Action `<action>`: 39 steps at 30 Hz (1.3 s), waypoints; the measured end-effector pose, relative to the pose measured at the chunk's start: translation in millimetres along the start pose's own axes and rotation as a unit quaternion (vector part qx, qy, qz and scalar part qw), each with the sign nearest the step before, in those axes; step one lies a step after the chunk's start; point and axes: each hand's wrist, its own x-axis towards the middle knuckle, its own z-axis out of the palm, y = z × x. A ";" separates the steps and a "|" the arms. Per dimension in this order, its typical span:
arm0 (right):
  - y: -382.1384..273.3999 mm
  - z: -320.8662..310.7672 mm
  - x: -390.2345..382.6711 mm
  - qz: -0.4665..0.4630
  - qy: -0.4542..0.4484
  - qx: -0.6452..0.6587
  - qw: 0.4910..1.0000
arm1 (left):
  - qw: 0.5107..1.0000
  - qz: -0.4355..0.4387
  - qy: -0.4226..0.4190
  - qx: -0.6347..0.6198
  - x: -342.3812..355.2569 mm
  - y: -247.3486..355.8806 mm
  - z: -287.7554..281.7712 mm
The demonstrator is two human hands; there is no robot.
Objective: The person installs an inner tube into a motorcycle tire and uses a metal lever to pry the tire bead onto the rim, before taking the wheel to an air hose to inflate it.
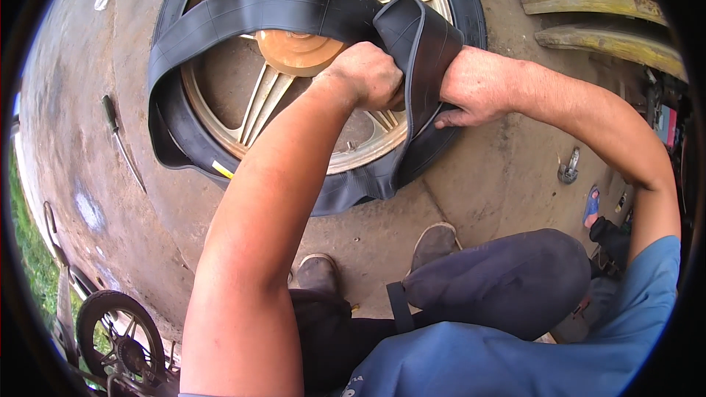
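Observation:
A wheel with a black tire [474, 0] and a pale spoked rim [257, 114] lies flat on the floor in front of me. Draped over it is a limp black inner tube [287, 1], looped on the left and folded upright at the right. My left hand [368, 77] is a closed fist above the spokes, against the fold; what its fingers hold is hidden. On the fold's other side, my right hand [478, 88] grips the tube, its thumb low and its fingers mostly hidden behind the rubber. An orange-brown hub [298, 51] shows between the tube and my left wrist.
A screwdriver [121, 140] with a dark handle lies on the floor at left. Yellowish curved slats [596, 4] stand at the far right, with a small metal part [568, 167] nearer. Another spoked wheel [121, 338] is at lower left. My shoes [434, 242] are close to the tire.

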 end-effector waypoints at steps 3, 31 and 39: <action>-21.4 23.9 11.6 -0.015 -0.026 0.072 0.997 | 0.999 0.040 -0.021 0.007 -2.9 -3.2 14.4; -108.9 13.2 -25.2 0.125 0.107 0.060 0.985 | 0.929 -0.049 0.204 -0.304 -93.0 9.4 -60.4; -113.7 19.2 -25.5 0.140 0.069 0.034 0.987 | 0.864 -0.134 -0.043 -0.484 -130.5 77.5 -62.9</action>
